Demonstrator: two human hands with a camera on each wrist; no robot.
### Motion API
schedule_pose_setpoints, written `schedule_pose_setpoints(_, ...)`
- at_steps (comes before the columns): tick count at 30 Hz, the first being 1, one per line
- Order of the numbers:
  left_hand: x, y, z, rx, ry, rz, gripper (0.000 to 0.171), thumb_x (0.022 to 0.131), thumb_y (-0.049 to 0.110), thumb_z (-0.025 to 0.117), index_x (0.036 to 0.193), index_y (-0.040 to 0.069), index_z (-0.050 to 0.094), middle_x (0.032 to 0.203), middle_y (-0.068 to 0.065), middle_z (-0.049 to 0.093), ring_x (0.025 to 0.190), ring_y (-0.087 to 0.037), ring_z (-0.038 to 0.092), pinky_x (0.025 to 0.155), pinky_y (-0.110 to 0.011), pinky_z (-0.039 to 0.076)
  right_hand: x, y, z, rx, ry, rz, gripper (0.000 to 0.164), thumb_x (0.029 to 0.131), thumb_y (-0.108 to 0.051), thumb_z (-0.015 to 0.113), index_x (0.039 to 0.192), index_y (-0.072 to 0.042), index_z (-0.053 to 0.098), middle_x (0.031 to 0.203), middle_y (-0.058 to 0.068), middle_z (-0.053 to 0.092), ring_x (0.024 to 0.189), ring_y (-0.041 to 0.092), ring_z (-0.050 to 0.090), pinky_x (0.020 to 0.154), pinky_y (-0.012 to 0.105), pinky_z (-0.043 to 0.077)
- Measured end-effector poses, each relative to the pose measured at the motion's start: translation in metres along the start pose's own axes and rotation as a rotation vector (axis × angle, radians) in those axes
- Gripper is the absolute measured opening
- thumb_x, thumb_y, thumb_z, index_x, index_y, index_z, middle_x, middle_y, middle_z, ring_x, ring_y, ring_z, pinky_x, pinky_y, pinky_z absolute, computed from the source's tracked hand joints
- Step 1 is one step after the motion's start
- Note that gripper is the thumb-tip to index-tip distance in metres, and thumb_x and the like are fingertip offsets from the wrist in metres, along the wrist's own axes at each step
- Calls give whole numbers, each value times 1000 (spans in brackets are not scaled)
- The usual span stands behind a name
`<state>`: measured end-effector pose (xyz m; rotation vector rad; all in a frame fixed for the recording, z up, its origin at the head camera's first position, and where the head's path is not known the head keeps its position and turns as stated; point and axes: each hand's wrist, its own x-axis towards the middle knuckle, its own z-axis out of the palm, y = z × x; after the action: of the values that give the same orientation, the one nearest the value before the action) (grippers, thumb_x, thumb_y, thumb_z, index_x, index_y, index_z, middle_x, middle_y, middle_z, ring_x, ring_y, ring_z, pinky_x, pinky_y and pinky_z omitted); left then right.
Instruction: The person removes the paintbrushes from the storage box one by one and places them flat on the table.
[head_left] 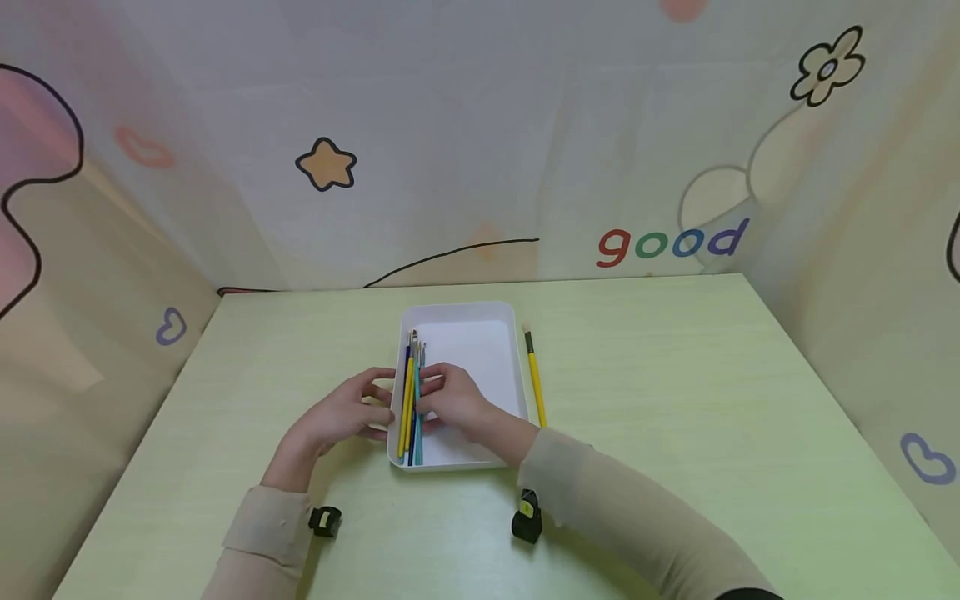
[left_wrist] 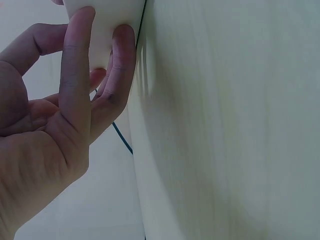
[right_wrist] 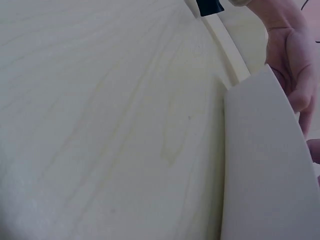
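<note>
A white shallow tray (head_left: 480, 342) sits on the table, holding a bundle of several slim paintbrushes (head_left: 407, 400) along its left wall, yellow, teal and dark blue. My left hand (head_left: 348, 408) is outside that wall, fingers spread and fingertips touching it; the left wrist view shows the same fingertips on the tray's white side (left_wrist: 106, 35). Reaching in over the tray, my right hand (head_left: 453, 400) has its fingertips against the right side of the bundle. In the right wrist view, the tray wall (right_wrist: 267, 165) partly hides the right hand (right_wrist: 292, 65).
A yellow paintbrush (head_left: 536, 379) with a dark ferrule lies on the table just right of the tray, its lower end meeting the right sleeve (head_left: 555, 467). Small black devices (head_left: 325, 522) are at both wrists. A patterned cloth backdrop (head_left: 465, 150) stands behind the pale green table (head_left: 675, 358).
</note>
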<state>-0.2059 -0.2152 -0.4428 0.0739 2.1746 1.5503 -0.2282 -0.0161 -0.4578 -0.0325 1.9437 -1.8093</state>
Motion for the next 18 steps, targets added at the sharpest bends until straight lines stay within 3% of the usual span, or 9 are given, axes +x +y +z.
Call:
schedule_pose_setpoints(9, -3, 0, 1, 14, 9, -10, 72, 92, 1, 70, 155, 5, 34, 127, -24, 51, 99, -32, 65, 79, -42, 63, 1, -5, -20, 18, 16, 63, 51, 90, 7, 71, 137, -1, 54, 112, 15, 60, 92, 25, 65, 73, 39, 63)
schedule_pose_setpoints(18, -2, 2, 2, 23, 28, -18, 73, 91, 2, 71, 155, 6, 35, 127, -24, 52, 97, -31, 65, 78, -41, 63, -13, -16, -37, -10, 22, 56, 52, 91, 5, 71, 139, -4, 53, 116, 15, 60, 96, 27, 66, 73, 39, 63)
